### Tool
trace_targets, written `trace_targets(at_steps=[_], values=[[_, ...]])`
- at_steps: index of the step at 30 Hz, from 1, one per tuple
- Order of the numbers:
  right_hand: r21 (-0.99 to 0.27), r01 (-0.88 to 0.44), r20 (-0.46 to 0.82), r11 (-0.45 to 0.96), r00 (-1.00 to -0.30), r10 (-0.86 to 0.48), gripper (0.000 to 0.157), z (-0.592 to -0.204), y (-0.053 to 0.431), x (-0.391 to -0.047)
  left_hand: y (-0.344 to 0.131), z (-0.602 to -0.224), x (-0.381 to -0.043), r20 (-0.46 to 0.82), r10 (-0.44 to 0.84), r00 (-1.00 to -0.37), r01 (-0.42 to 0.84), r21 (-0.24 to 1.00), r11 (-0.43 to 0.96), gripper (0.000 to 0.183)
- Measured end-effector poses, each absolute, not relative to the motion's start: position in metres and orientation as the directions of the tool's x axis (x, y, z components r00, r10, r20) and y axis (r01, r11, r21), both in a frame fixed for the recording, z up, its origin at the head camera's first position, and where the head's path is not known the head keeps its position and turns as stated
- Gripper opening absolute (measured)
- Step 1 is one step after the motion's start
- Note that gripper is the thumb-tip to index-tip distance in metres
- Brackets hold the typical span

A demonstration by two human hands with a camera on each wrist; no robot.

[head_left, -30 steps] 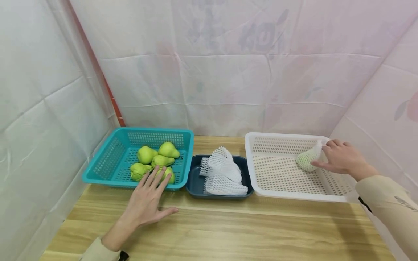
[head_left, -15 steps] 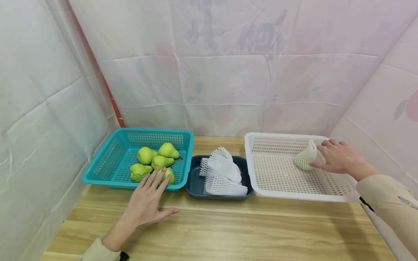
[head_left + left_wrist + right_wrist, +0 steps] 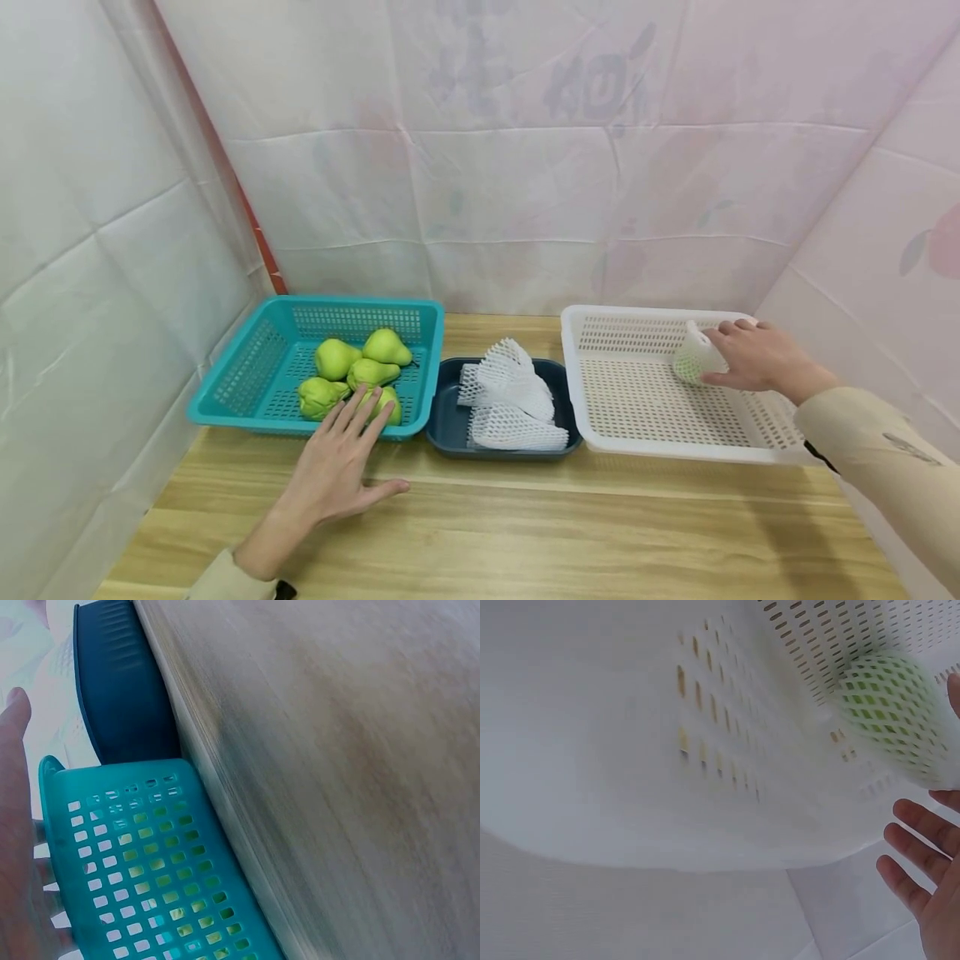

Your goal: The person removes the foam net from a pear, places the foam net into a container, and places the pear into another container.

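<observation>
At the right, my right hand [image 3: 765, 357] reaches over the side of the white basket [image 3: 675, 450]. It pinches a pear in a white foam net [image 3: 688, 362] by the net's upper end. The right wrist view has that netted pear [image 3: 889, 712] between thumb and index finger, the other fingers spread. My left hand [image 3: 333, 462] lies spread across the front rim of the teal basket [image 3: 240, 423], fingertips over the nearest pear [image 3: 389, 406]. Several bare green pears [image 3: 337, 358] sit in this basket. From the left wrist, the fingers [image 3: 46, 870] show behind the teal rim.
Between the baskets stands a dark blue tray [image 3: 442, 421] with several white foam nets [image 3: 517, 404] heaped in it. All three containers stand on a wooden table [image 3: 525, 525]. White sheets [image 3: 510, 192] hang behind and at both sides.
My right hand has moved left inside the white basket, and the netted pear has shifted left with it, its net end now more upright. The left hand has stayed still.
</observation>
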State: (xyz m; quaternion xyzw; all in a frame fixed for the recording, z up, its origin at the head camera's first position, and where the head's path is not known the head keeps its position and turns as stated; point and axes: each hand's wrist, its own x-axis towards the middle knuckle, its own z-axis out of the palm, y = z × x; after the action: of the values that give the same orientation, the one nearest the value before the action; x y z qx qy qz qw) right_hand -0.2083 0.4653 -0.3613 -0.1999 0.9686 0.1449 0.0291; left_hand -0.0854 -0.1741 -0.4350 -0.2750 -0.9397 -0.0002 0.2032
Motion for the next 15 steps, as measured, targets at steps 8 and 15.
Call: trace_targets(at_steps=[8, 15], values=[[0.243, -0.428, -0.101, 0.870, -0.904, -0.416, 0.087, -0.368, 0.458, -0.218, -0.174, -0.435, -0.085, 0.366, 0.514, -0.776, 0.516, -0.101, 0.851, 0.112], [0.255, -0.455, -0.114, 0.853, -0.890, -0.441, 0.088, -0.371, 0.452, -0.223, -0.174, -0.435, -0.086, 0.365, 0.513, -0.777, 0.514, -0.102, 0.852, 0.112]])
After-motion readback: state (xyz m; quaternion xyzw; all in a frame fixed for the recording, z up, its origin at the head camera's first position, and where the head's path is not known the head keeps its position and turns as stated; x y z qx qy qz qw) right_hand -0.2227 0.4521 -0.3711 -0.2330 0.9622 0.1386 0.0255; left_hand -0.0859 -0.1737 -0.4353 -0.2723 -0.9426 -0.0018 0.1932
